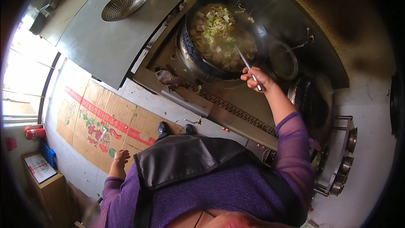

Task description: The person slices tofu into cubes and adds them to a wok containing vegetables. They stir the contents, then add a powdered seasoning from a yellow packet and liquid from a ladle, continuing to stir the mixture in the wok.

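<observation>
My right hand (256, 79) is closed around the metal handle (243, 57) of a long-handled cooking utensil. Its working end is sunk in the food, so I cannot tell a ladle from a spatula. The food is shredded pale-green cabbage (217, 25) and white tofu cubes (226, 18) in a brownish broth (247, 44). A big dark wok (260, 31) on the stove holds it all, with some scraps stuck on its far wall. Well away from the stove, my left hand (121, 156) hangs at my left side, fingers loosely bent and apart, holding nothing.
A crumpled dark cloth (171, 79) lies on the stove's front edge. Right of the wok are a round pot (283, 61) and another dark wok (314, 97). A perforated strainer (125, 5) rests on the steel counter (99, 44) at left. Flattened cardboard (97, 118) covers the floor.
</observation>
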Tool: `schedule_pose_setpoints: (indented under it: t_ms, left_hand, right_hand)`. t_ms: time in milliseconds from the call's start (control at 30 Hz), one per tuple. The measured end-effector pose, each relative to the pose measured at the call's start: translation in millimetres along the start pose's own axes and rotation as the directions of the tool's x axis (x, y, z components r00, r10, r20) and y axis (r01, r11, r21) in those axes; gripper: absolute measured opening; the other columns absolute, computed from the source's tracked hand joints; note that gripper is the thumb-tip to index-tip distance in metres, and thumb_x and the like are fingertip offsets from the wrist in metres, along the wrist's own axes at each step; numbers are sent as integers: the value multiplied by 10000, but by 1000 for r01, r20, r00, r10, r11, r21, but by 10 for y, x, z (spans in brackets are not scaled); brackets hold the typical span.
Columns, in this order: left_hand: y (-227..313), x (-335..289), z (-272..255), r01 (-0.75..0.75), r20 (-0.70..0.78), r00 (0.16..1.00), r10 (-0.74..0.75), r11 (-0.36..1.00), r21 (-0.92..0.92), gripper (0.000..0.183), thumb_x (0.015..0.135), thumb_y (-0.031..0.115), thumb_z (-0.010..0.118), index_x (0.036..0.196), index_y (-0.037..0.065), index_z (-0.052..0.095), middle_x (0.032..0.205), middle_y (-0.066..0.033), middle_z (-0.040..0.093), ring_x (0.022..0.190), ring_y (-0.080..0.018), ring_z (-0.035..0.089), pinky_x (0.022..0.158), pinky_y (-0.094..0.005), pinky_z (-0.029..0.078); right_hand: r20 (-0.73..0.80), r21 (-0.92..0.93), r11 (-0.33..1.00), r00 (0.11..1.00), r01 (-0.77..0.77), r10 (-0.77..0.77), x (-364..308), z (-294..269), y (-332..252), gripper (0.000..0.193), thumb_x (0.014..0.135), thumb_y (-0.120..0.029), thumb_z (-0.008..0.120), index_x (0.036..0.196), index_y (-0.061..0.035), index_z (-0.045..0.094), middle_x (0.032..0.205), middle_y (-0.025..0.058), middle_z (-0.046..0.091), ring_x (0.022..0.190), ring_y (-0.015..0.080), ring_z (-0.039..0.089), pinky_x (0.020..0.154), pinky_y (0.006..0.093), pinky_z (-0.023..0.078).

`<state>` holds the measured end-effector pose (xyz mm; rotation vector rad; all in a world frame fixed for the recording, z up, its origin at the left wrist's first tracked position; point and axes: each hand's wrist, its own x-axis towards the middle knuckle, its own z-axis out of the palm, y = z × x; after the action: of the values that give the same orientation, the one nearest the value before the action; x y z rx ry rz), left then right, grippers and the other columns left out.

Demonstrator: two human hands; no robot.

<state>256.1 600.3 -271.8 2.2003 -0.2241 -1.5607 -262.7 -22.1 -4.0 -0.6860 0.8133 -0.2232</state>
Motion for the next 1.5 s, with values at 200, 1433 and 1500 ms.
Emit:
schedule_pose_setpoints:
  t_ms: [200, 1433, 1500]
  left_hand:
    - [65, 101, -17, -18, 63, 998, 20, 999, -29, 207, 884, 243, 589, 1064, 149, 630, 955, -20, 682, 854, -206, 688, 664, -388, 466]
    - [885, 591, 95, 89, 89, 993, -75, 982, -167, 226, 908, 247, 553, 1099, 154, 628, 996, -17, 691, 845, -190, 689, 656, -400, 456]
    - [780, 671, 86, 79, 112, 992, -53, 966, -244, 207, 919, 237, 538, 1087, 158, 630, 976, -12, 693, 827, -187, 691, 636, -400, 453]
  right_hand:
    - [141, 117, 987, 981, 114, -131, -688, 112, 252, 230, 930, -226, 593, 1105, -77, 577, 909, 103, 568, 421, 35, 458, 436, 158, 337]
    - [-556, -600, 793, 768, -106, -318, -448, 419, 817, 154, 845, -123, 545, 959, -67, 458, 797, 85, 576, 382, 135, 444, 373, 302, 369]
    - [-544, -551, 833, 777, -44, -318, -488, 467, 866, 123, 851, -115, 533, 937, -82, 451, 795, 79, 578, 374, 126, 425, 366, 293, 351]
